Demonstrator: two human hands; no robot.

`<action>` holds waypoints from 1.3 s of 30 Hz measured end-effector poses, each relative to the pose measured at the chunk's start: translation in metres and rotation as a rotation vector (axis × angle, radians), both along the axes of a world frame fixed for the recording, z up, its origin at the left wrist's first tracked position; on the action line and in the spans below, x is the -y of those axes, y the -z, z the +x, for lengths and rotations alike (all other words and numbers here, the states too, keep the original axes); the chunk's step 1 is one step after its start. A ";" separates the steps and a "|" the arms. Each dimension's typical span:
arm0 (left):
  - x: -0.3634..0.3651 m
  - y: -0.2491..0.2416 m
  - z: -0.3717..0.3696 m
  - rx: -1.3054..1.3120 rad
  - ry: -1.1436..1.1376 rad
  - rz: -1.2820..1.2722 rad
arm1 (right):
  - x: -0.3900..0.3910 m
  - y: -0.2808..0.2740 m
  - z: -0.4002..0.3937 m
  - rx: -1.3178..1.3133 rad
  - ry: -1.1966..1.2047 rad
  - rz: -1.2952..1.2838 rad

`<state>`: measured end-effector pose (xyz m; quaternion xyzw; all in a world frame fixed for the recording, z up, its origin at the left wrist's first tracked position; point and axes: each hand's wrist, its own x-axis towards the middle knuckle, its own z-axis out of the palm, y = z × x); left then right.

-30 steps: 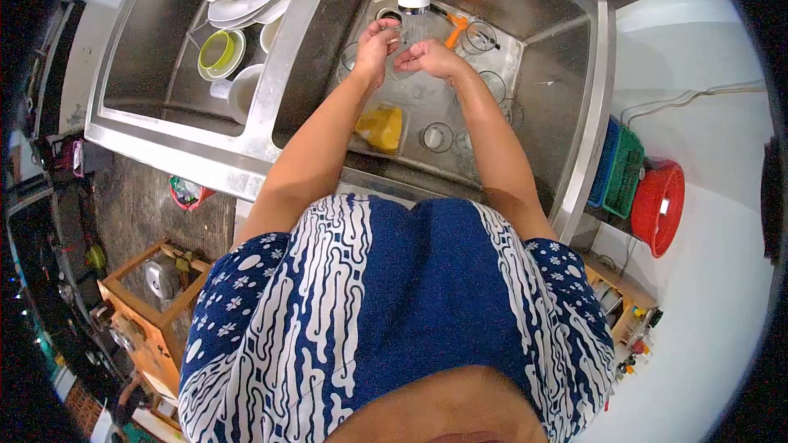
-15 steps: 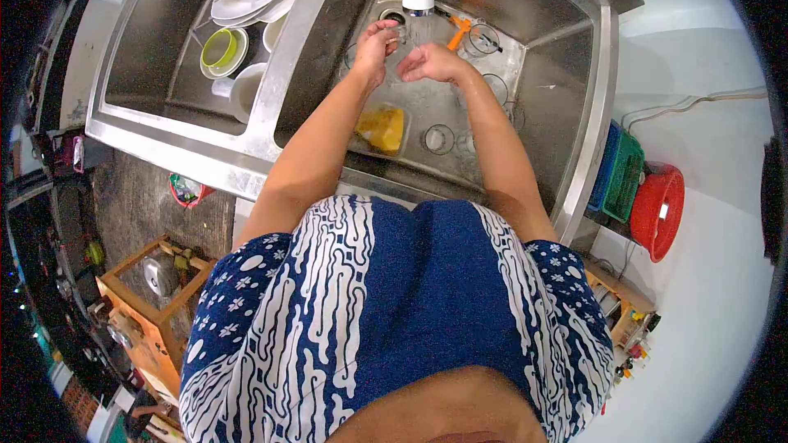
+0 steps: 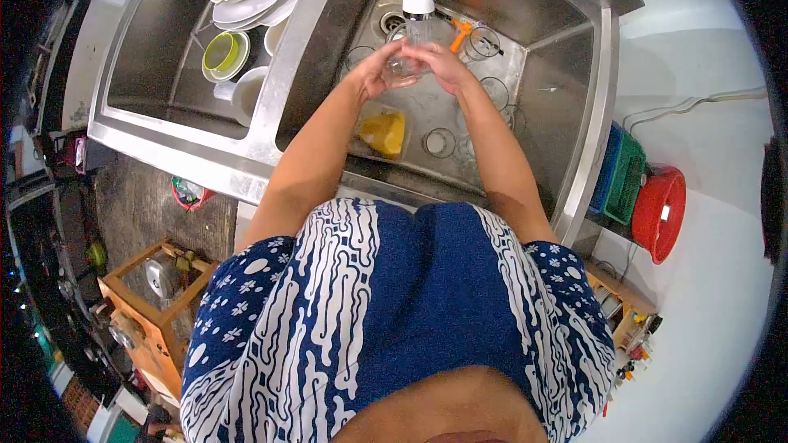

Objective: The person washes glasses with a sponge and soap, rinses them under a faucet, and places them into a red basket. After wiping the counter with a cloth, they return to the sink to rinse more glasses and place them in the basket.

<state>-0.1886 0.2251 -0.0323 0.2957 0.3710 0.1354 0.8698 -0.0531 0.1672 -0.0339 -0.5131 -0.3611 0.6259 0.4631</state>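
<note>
Both hands meet round a clear glass [image 3: 402,70] just below the white faucet head [image 3: 419,3], where water runs down. My left hand [image 3: 379,67] curls against the glass's left side. On its right side, the fingers of my right hand [image 3: 442,64] wrap over the rim area. Below the hands, a yellow sponge or cloth [image 3: 382,133] lies on the sink floor. Another drinking glass [image 3: 438,143] stands to its right. An orange-handled tool [image 3: 461,34] rests near the back, beside a clear glass [image 3: 483,43].
The left basin holds stacked white plates [image 3: 277,2], a green bowl [image 3: 220,52] and a white mug [image 3: 246,97]. A steel divider [image 3: 287,66] separates the basins. More glasses stand at the right basin's side. Green [image 3: 625,176] and red baskets [image 3: 658,213] are outside, right.
My hands have come together round the glass, which has moved down and right from near the drain. The drain is now more exposed.
</note>
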 end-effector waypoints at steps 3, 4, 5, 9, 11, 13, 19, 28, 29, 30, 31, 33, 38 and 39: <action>-0.007 0.009 0.001 -0.070 0.061 -0.075 | 0.007 0.003 0.009 -0.112 -0.289 0.090; -0.007 0.009 0.002 -0.084 0.096 -0.086 | 0.007 0.006 0.012 -0.062 -0.390 0.109; -0.005 0.008 0.002 -0.085 0.096 -0.088 | 0.007 0.009 0.015 -0.064 -0.390 0.107; 0.004 0.002 0.008 -0.017 0.001 0.072 | -0.002 0.032 0.029 0.098 -0.423 0.067; 0.002 -0.001 0.007 0.001 -0.030 0.144 | -0.003 0.036 0.027 0.143 -0.393 0.075; -0.004 -0.002 0.001 -0.020 0.061 0.060 | 0.008 0.016 0.011 -0.049 -0.310 0.092; -0.004 -0.004 0.005 0.001 0.143 0.110 | 0.011 0.004 0.015 -0.031 -0.326 0.094; 0.000 0.001 0.007 0.195 0.054 0.209 | 0.003 0.032 0.002 -0.270 0.453 0.002; 0.002 0.002 0.011 0.194 0.042 0.213 | 0.000 0.040 0.003 -0.269 0.440 0.003; 0.004 0.006 0.017 0.049 0.003 0.318 | -0.004 0.051 0.004 -0.384 0.532 -0.067; 0.006 0.009 0.020 -0.098 -0.039 0.421 | -0.008 0.063 0.005 -0.496 0.621 -0.140; 0.004 0.023 0.018 -0.310 0.057 0.781 | 0.009 0.031 -0.013 -0.504 0.623 -0.258; 0.032 -0.049 0.018 -0.877 0.491 1.149 | 0.027 0.066 -0.018 -0.736 0.547 -0.382; 0.038 -0.048 0.018 -0.893 0.454 1.131 | 0.034 0.048 -0.024 -0.720 0.509 -0.394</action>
